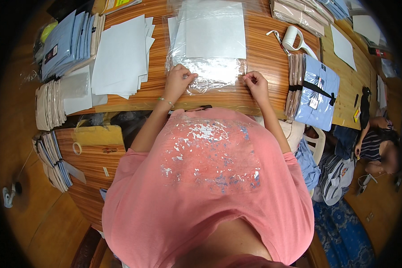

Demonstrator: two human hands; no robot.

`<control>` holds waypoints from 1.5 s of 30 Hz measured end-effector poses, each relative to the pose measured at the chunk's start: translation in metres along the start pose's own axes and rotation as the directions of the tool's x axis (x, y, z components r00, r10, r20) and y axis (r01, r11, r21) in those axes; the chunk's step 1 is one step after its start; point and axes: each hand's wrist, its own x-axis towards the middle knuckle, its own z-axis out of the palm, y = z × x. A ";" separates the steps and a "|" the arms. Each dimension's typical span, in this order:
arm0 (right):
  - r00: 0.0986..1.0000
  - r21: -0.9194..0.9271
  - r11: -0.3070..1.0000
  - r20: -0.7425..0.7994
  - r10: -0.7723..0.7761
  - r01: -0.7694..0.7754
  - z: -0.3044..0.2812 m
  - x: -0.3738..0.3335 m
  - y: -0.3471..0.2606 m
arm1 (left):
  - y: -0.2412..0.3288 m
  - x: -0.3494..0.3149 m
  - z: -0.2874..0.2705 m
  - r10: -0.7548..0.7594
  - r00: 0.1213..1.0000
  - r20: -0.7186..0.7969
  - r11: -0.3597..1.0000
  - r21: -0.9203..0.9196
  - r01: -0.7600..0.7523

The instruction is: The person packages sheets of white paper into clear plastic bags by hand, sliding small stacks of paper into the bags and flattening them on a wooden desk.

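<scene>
In front of me on the wood-grain table lies a clear plastic bag (212, 76), crinkled and shiny at its near end. A white sheet (215, 31) shows at the bag's far part; whether it sits inside or on top I cannot tell. My left hand (178, 83) is closed, thumb and finger pinching the near left part of the plastic. At the bag's right edge, my right hand (257, 84) makes a similar pinch on the plastic. More white sheets (120, 58) lie fanned in a stack left of the bag.
Packed blue shirts (60, 49) and beige packs (50, 105) stand at the left. To the right are a white tape dispenser (294, 39) and a tied bundle of blue shirts (319, 91). Another person (379, 143) is at the far right, near piled clothes (335, 176).
</scene>
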 end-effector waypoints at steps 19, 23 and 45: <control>0.908 -0.528 0.801 -0.120 -0.400 0.283 -0.005 0.003 -0.008 | -0.018 -0.007 -0.011 -0.056 0.971 -0.232 0.960 0.255 0.117; 0.734 -0.643 0.503 0.141 -0.665 0.578 0.037 0.016 -0.056 | 0.012 -0.006 -0.018 0.335 0.935 -0.115 0.942 0.077 -0.328; 0.669 -0.105 0.786 0.600 -0.439 0.609 0.076 0.038 -0.061 | -0.001 -0.007 0.025 -0.456 0.803 0.383 -0.030 -0.909 0.417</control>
